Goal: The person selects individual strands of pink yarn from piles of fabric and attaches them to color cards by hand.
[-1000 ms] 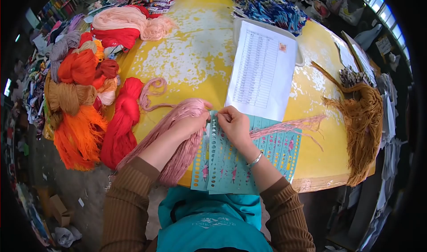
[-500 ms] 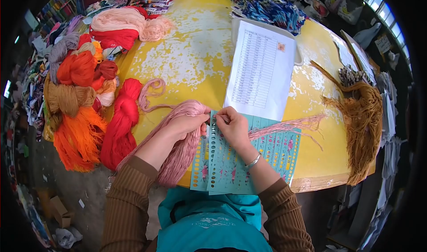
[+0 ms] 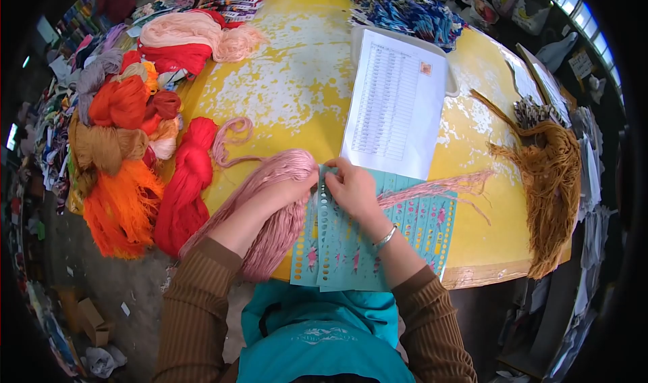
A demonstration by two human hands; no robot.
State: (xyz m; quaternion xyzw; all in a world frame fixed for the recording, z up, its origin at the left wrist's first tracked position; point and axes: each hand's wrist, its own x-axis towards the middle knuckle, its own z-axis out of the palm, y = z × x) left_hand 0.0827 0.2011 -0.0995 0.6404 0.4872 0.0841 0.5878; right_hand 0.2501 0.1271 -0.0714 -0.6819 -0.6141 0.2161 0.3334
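A thick hank of pink embroidery thread (image 3: 270, 227) is draped around my left hand (image 3: 297, 190), which is closed on it. Its fingertips are mostly hidden at the top left edge of a turquoise punched card (image 3: 337, 261). My right hand (image 3: 354, 188), wearing a bracelet at the wrist, pinches the card's top edge near its column of holes. Any strand between the fingertips is too small to make out. Several such cards overlap, printed with pink flowers. Cut pink strands (image 3: 439, 188) stretch to the right across the cards from beside my right hand.
A printed chart (image 3: 395, 106) lies beyond the cards on the worn yellow table (image 3: 290, 79). Red (image 3: 192, 173) and orange (image 3: 125, 207) hanks sit to the left with more bundles. Brown thread (image 3: 550, 187) hangs over the right edge. Blue skeins (image 3: 405, 15) lie at the far end.
My right fingers have shifted from a raised pinch to lie lower against the card's top edge. My left hand has turned slightly, with its fingertips now more hidden.
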